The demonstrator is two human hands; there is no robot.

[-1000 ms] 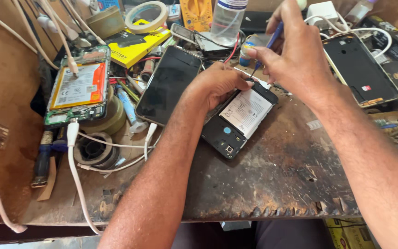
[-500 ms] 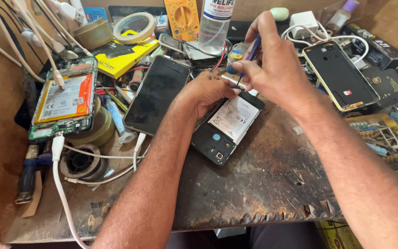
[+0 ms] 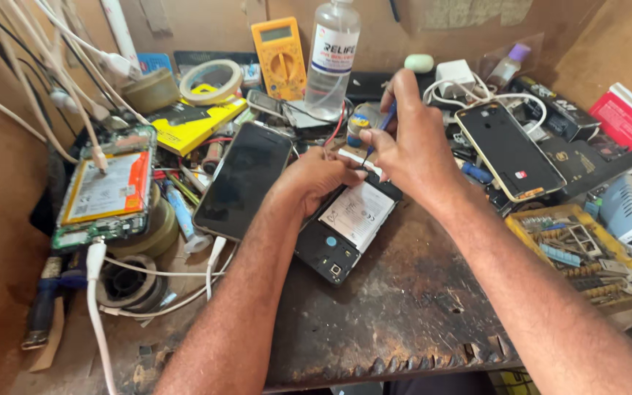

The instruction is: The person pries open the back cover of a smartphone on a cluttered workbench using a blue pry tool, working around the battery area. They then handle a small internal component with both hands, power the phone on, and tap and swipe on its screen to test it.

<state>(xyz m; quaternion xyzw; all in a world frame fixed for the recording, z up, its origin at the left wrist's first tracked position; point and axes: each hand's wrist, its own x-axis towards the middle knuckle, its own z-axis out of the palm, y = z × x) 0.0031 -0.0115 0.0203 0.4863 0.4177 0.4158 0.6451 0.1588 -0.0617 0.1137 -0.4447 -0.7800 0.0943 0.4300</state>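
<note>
Nearest us, along the worn front edge of the desk [image 3: 404,322], lies the opened phone [image 3: 345,230], back cover off, its white battery showing and its bottom end pointing toward us. It sits about mid-desk, tilted, just right of a dark phone [image 3: 243,179] lying face up.

Our left hand [image 3: 320,179] rests closed over the opened phone's upper left edge, fingers pressing it down to steady it. Our right hand [image 3: 411,146] is pinched shut around a blue screwdriver [image 3: 383,124], its tip down at the phone's top end, close to the left fingertips.

We judge the work to be partway along: the back is already off and the inside exposed, while the battery and lower board are in place, so the top section is what is being worked now. Whether any screws are out we cannot tell.

At the right edge sits a yellow parts tray [image 3: 587,256], and beyond it a black back cover [image 3: 510,150]. Left, a gutted phone [image 3: 104,190] rests on tape rolls. Along the back edge stand a yellow multimeter [image 3: 279,55] and a clear bottle [image 3: 330,55].
</note>
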